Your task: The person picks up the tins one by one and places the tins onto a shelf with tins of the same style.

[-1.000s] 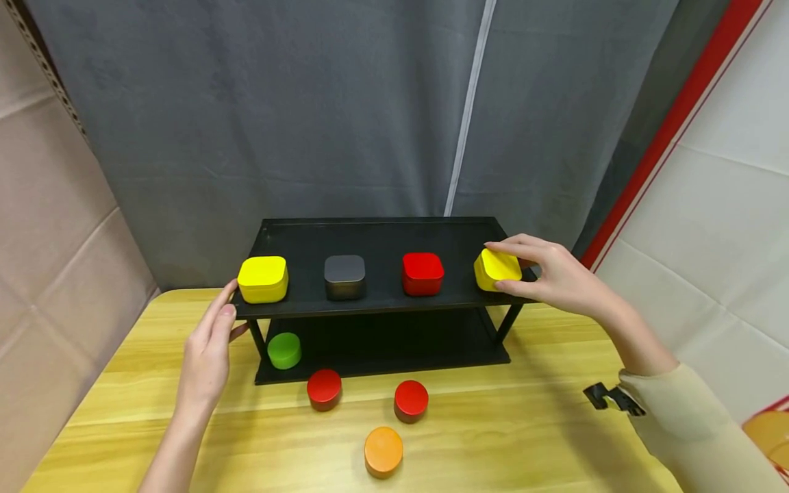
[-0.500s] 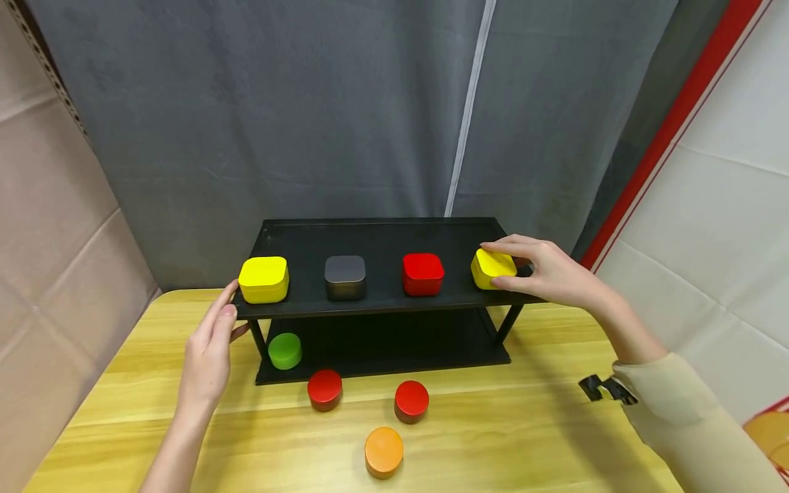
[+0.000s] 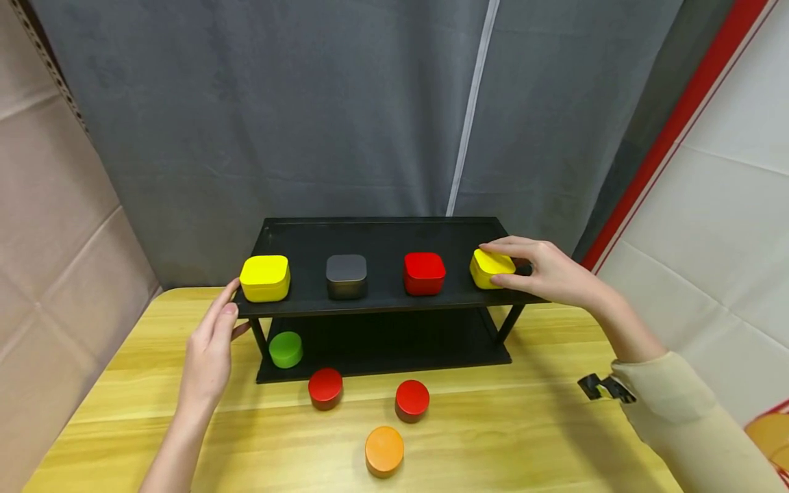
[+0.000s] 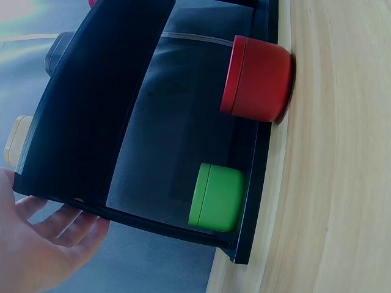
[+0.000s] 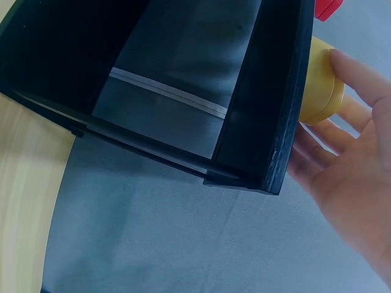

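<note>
At the right end of the upper deck, my right hand [image 3: 548, 270] holds a yellow rounded-square tin [image 3: 491, 268] between thumb and fingers. The black two-tier rack [image 3: 382, 236] is gripped at its left end by my left hand [image 3: 208, 349]; in the left wrist view its fingers [image 4: 64, 226] wrap the end edge. Beside that hand a second yellow tin [image 3: 265, 279] sits on the upper deck. A dark grey tin [image 3: 346, 276] and a red square tin [image 3: 424, 274] stand between the two yellow ones.
On the lower deck's left end is a round green tin [image 3: 285, 350]. Two round red tins, one left [image 3: 325, 389] and one right [image 3: 412, 400], stand on the wooden table [image 3: 493, 438] before the rack, with a round orange tin [image 3: 384, 452] nearer. A grey curtain [image 3: 308, 123] hangs behind.
My right hand has shifted slightly left with the yellow tin, mostly in the first half second. My left hand and the other tins stay where they were.
</note>
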A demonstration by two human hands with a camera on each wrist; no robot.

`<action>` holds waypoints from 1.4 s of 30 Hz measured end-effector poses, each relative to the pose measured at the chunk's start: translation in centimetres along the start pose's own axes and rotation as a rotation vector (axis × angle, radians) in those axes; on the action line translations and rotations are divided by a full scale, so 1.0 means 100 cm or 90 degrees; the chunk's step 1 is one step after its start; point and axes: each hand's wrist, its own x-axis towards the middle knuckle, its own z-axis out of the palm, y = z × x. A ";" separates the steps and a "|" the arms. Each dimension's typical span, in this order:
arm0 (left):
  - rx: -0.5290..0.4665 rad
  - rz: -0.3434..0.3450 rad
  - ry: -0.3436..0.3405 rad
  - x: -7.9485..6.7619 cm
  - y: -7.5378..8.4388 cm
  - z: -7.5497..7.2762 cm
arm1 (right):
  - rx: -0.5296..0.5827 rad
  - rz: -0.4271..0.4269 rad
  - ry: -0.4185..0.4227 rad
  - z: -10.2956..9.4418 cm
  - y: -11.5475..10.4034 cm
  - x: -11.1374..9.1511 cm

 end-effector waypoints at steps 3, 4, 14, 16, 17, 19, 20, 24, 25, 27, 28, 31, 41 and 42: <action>0.002 -0.001 -0.002 0.000 0.000 0.000 | 0.002 -0.001 -0.003 0.000 0.001 0.000; 0.002 -0.001 -0.002 0.000 0.000 0.000 | 0.003 -0.002 -0.004 0.000 0.001 0.000; -0.005 0.002 -0.001 0.001 -0.001 0.002 | -0.009 -0.015 -0.019 0.000 0.002 -0.002; -0.006 0.001 -0.001 0.001 -0.001 0.002 | -0.006 -0.014 -0.019 0.000 0.002 -0.002; -0.006 0.000 -0.002 0.001 -0.001 0.002 | -0.005 -0.014 -0.019 0.000 0.002 -0.003; -0.005 -0.001 -0.001 0.001 -0.001 0.002 | -0.004 -0.014 -0.020 -0.001 0.002 -0.003; -0.005 -0.002 -0.001 0.001 -0.001 0.002 | -0.003 -0.013 -0.020 -0.001 0.002 -0.003; -0.007 0.000 -0.001 0.001 -0.001 0.002 | -0.004 -0.011 -0.017 -0.001 0.001 -0.003; -0.007 0.002 -0.001 0.001 -0.001 0.002 | -0.004 -0.012 -0.016 -0.001 0.000 -0.004; -0.008 0.006 0.000 0.001 -0.001 0.002 | -0.005 -0.012 -0.014 0.000 0.000 -0.004; -0.008 0.007 0.001 0.001 -0.001 0.002 | -0.005 -0.012 -0.014 0.000 0.000 -0.004; -0.010 0.009 0.005 0.001 -0.001 0.002 | -0.005 -0.017 -0.013 0.000 -0.001 -0.004; -0.010 0.010 0.011 0.001 -0.002 0.003 | 0.008 -0.013 0.016 0.000 -0.002 -0.008; -0.010 0.011 0.011 0.001 -0.002 0.003 | 0.007 -0.013 0.021 0.000 -0.003 -0.008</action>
